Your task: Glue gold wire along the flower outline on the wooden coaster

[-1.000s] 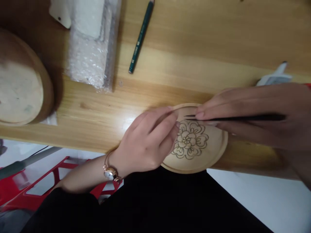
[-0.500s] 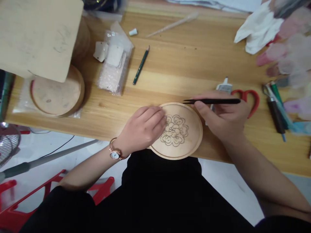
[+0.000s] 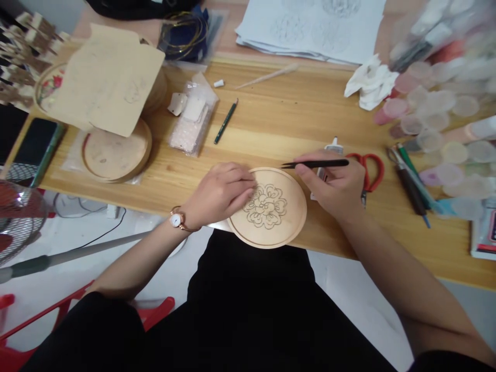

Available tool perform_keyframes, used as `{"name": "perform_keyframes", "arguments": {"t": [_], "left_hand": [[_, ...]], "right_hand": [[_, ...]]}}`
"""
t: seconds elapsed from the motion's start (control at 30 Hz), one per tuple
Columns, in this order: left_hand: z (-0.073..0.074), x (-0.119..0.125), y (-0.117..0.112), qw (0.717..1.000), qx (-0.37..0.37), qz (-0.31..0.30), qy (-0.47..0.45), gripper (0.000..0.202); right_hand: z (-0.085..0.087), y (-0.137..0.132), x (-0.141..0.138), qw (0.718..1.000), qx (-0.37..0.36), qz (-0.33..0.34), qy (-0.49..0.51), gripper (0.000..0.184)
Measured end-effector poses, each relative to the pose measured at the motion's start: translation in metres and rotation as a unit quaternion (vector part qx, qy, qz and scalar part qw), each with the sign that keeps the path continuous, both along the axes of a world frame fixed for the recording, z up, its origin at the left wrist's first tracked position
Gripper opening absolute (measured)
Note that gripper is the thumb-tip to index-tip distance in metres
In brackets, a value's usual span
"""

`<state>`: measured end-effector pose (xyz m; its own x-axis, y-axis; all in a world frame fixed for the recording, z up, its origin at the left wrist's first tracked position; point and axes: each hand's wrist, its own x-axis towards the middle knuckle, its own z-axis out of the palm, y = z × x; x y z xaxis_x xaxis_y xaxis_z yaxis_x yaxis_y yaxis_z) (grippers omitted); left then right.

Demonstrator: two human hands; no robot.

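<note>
A round wooden plate lies at the table's front edge, its near side jutting past it. A dark-lined flower drawing covers its middle. My left hand, with a watch on the wrist, is closed over the plate's left rim; the fingertips are partly hidden. Black tweezers sit in my right hand, pinched between thumb and fingers. Their points aim left, just over the plate's far rim. Behind that hand are a white tube with a nozzle and red-handled scissors, both partly covered.
A dark green pencil and a plastic packet lie left of centre. More wooden plates are stacked at left under a cardboard sheet. Small paint pots, tools and crumpled tissue occupy the right. Drawn-on papers lie behind.
The head view has tilted up, so the papers behind and more of the pots show. Hands, plate and tweezers keep nearly the same places relative to each other.
</note>
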<state>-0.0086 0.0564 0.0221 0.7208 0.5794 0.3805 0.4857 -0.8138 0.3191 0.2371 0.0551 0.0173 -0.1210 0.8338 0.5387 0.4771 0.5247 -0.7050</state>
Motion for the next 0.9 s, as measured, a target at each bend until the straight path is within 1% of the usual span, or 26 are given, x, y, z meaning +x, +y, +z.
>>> {"name": "perform_keyframes", "arguments": {"t": [0.17, 0.4, 0.57, 0.77, 0.9], "left_hand": [[-0.001, 0.002, -0.002, 1.0, 0.002, 0.007, 0.019, 0.022], [-0.003, 0.003, -0.008, 0.997, 0.028, 0.016, 0.066, 0.022], [-0.003, 0.004, -0.008, 0.996, 0.056, 0.013, 0.074, 0.021], [-0.004, 0.007, -0.01, 0.99, 0.116, 0.008, 0.086, 0.019], [-0.006, 0.008, -0.013, 0.988, 0.129, 0.016, 0.082, 0.018]], "right_hand": [[0.003, -0.002, 0.0, 0.999, -0.03, -0.014, -0.018, 0.006], [0.003, -0.002, 0.002, 0.999, -0.026, -0.02, -0.026, 0.008], [0.002, -0.002, 0.003, 1.0, -0.016, -0.01, -0.003, 0.008], [0.001, 0.0, 0.004, 1.0, -0.02, -0.006, 0.007, 0.007], [-0.001, 0.001, 0.004, 1.0, -0.014, -0.001, 0.012, 0.005]]}}
